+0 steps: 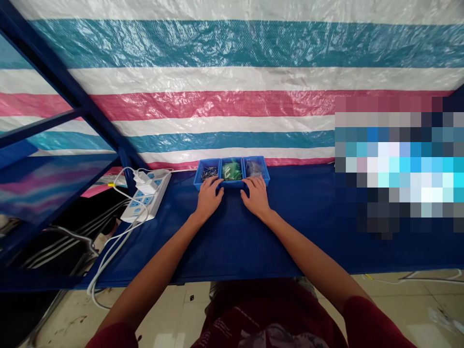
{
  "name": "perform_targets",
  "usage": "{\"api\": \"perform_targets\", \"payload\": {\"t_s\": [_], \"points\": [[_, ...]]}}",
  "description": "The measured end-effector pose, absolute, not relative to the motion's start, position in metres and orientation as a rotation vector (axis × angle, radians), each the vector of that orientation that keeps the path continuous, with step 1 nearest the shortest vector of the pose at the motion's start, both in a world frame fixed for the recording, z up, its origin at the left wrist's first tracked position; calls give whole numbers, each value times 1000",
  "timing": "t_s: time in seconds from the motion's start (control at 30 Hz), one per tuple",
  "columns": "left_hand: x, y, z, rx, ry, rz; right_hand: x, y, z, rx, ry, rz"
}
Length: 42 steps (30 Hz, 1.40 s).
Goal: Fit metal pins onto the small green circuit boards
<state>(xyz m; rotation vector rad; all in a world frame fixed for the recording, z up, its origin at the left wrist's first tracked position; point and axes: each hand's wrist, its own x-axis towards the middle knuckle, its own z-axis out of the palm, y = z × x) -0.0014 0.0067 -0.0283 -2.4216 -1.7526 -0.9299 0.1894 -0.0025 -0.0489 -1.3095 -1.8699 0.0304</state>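
Three blue plastic open-topped bins (232, 184), side by side on a dark blue table (232, 241), and both hands are at their front edge! Left hand (209, 197) at the left bin, holding small metallic-looking pieces (209, 173); right hand (256, 195) at the right bin, holding clear plastic bags (255, 168). Between them, the middle bin carries a translucent green bag (234, 169). Fingers loosely spread, thumbs apart, nothing visibly clasped. Looks like positioning or steadying the bins; next move would call for even pressure from both sides. Left of the bins, a white power strip with blue sockets (146, 199), no readable brand. Nearer than the bins, a dark red shirt (290, 309) bears white lettering, too small to read.
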Motion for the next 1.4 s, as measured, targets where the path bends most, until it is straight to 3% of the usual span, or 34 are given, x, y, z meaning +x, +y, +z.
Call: {"api": "perform_targets", "payload": {"t_s": [0.8,0.9,1.17,1.4], "points": [[-30,30,-2,-2400,-1872,-1063,184,-8,-48,-1127,-1973,144],[-48,51,16,-2476,-1969,-887,185,-7,-48,-1152,-1978,144],[-64,103,44,-3002,-1824,-6,184,-6,-48,-1158,-1989,151],[-60,113,58,-2997,-1812,-72,184,-6,-49,-1156,-1980,159]]}}
